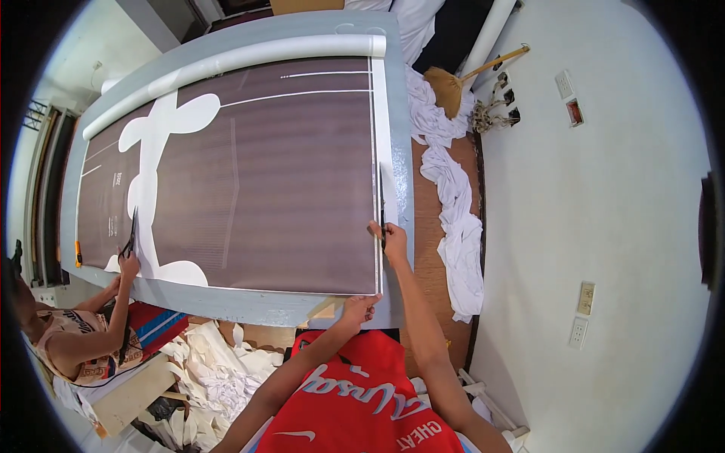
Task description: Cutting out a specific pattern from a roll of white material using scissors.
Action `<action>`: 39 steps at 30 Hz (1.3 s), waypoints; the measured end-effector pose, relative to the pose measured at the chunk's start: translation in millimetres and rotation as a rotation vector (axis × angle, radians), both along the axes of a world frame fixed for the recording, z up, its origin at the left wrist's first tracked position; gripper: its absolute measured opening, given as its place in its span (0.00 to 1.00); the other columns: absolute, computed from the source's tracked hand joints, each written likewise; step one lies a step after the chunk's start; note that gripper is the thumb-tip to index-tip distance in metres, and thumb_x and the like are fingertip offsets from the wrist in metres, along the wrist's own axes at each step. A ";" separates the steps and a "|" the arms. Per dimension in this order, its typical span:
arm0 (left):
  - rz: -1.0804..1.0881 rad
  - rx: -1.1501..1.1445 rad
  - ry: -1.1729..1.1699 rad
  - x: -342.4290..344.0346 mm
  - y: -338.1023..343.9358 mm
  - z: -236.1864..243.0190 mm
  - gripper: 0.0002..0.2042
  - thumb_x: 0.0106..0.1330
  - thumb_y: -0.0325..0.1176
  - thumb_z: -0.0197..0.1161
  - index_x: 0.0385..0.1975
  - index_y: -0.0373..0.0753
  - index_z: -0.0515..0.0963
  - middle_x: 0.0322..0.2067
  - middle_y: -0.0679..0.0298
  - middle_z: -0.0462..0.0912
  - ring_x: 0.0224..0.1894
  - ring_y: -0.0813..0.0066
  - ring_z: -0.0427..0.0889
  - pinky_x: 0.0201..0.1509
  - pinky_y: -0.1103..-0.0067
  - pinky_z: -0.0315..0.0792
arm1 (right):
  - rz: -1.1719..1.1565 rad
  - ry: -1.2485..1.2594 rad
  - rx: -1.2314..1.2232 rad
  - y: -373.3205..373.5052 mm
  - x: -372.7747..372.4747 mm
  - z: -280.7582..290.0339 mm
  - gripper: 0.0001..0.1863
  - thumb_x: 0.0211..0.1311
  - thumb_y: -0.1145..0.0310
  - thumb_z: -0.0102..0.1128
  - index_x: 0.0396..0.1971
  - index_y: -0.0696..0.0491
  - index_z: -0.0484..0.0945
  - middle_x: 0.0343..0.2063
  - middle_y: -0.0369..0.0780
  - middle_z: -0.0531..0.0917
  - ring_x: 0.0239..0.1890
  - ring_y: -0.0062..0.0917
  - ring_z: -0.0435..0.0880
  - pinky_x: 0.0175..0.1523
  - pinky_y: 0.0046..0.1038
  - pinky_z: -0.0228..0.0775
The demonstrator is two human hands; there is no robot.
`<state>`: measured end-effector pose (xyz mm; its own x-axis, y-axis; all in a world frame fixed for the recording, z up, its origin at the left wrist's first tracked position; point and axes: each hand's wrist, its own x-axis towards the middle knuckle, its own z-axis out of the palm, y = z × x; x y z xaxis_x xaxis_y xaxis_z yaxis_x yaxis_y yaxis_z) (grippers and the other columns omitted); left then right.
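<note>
A large printed sheet (302,181), dark grey-brown with white shapes, lies flat on the table. Its near right corner sits between the fingers of my left hand (358,311), closed at the table's front edge. Further up the same side, my right hand (394,243) grips a pair of black scissors (384,235). The blades point away from me along the sheet's white right margin (386,136). At the left, a co-worker's hand (129,264) holds another pair of dark scissors (132,235) over the white shape.
The grey-blue table (403,181) supports a white roll (249,57) along the sheet's far edge. A yellow cutter knife (78,254) rests at its left end. Bunched white cloth (453,219) and a broom (447,87) lie right of it. Cut scraps (223,366) pile up below the front edge.
</note>
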<state>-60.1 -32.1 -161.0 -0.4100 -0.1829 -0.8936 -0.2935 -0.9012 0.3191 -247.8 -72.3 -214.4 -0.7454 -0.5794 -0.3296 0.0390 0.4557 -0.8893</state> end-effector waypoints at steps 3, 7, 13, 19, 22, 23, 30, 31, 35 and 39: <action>0.005 0.007 -0.002 8.7 -3.3 -5.3 0.14 0.55 0.39 0.72 0.20 0.46 0.70 0.16 0.74 0.68 0.18 0.84 0.68 0.23 0.84 0.63 | 0.033 -0.039 0.011 -8.5 8.3 14.0 0.29 0.51 0.46 0.69 0.11 0.56 0.69 0.11 0.30 0.65 0.17 0.15 0.60 0.23 0.23 0.52; -0.026 0.008 0.000 0.5 -1.6 -4.7 0.13 0.55 0.38 0.71 0.21 0.47 0.72 0.17 0.76 0.69 0.18 0.86 0.68 0.22 0.86 0.64 | 0.049 -0.145 0.072 15.0 7.9 4.0 0.28 0.52 0.44 0.67 0.11 0.50 0.68 0.13 0.26 0.64 0.18 0.12 0.60 0.23 0.21 0.50; -0.012 -0.008 -0.014 6.4 -5.1 -9.6 0.11 0.55 0.38 0.72 0.22 0.47 0.74 0.17 0.77 0.69 0.18 0.88 0.68 0.22 0.88 0.64 | 0.032 -0.282 0.025 14.4 31.6 32.1 0.25 0.57 0.47 0.64 0.11 0.46 0.66 0.13 0.25 0.63 0.18 0.11 0.58 0.23 0.20 0.49; -0.015 -0.016 0.000 4.1 -2.9 -9.5 0.11 0.55 0.38 0.72 0.24 0.46 0.74 0.17 0.76 0.70 0.19 0.87 0.68 0.22 0.87 0.64 | 0.030 -0.222 -0.008 10.1 17.8 23.0 0.25 0.59 0.49 0.64 0.10 0.45 0.64 0.13 0.24 0.61 0.18 0.11 0.57 0.23 0.20 0.47; -0.009 -0.010 0.008 6.5 -2.4 -13.5 0.11 0.55 0.38 0.72 0.24 0.46 0.74 0.17 0.75 0.70 0.19 0.87 0.68 0.22 0.87 0.64 | 0.046 -0.224 0.007 1.1 10.9 23.1 0.25 0.58 0.49 0.64 0.10 0.45 0.64 0.13 0.24 0.62 0.18 0.11 0.57 0.23 0.20 0.47; -0.002 0.001 0.002 6.7 -2.9 -13.8 0.11 0.55 0.38 0.72 0.24 0.46 0.75 0.17 0.75 0.70 0.19 0.87 0.68 0.22 0.87 0.64 | 0.043 -0.246 0.014 -4.4 8.0 24.4 0.26 0.58 0.49 0.64 0.10 0.46 0.64 0.13 0.24 0.62 0.18 0.11 0.57 0.23 0.20 0.47; -0.038 0.020 0.024 5.5 -3.0 -12.8 0.11 0.54 0.38 0.73 0.23 0.45 0.75 0.18 0.75 0.71 0.18 0.87 0.69 0.22 0.87 0.64 | 0.020 -0.204 0.011 -36.0 -21.7 14.5 0.27 0.54 0.45 0.66 0.09 0.46 0.65 0.12 0.25 0.63 0.17 0.11 0.59 0.23 0.20 0.49; -0.027 0.017 0.011 6.6 -3.8 -13.6 0.11 0.54 0.38 0.73 0.24 0.44 0.75 0.18 0.75 0.71 0.19 0.87 0.69 0.22 0.87 0.64 | 0.029 -0.206 0.012 -42.4 -22.4 16.6 0.27 0.54 0.45 0.66 0.09 0.46 0.65 0.12 0.25 0.63 0.17 0.11 0.59 0.23 0.20 0.49; 0.011 -0.011 0.007 9.1 -3.6 -10.9 0.11 0.54 0.39 0.73 0.25 0.43 0.76 0.18 0.75 0.71 0.19 0.87 0.69 0.22 0.87 0.65 | 0.053 -0.174 0.046 -56.2 -24.0 26.3 0.29 0.53 0.44 0.66 0.09 0.47 0.64 0.11 0.26 0.64 0.17 0.11 0.60 0.23 0.21 0.50; 0.013 0.004 0.026 5.5 -1.1 -12.5 0.12 0.54 0.39 0.73 0.26 0.42 0.77 0.17 0.75 0.71 0.19 0.86 0.69 0.22 0.87 0.65 | 0.012 -0.151 0.051 -57.5 -31.1 18.3 0.30 0.52 0.44 0.67 0.08 0.46 0.62 0.11 0.26 0.64 0.16 0.11 0.60 0.23 0.21 0.49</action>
<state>-54.6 -33.2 -173.5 -0.4309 -0.1850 -0.8832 -0.2729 -0.9062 0.3230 -278.9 -129.7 -196.0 -0.6787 -0.5674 -0.4664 0.1646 0.5014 -0.8494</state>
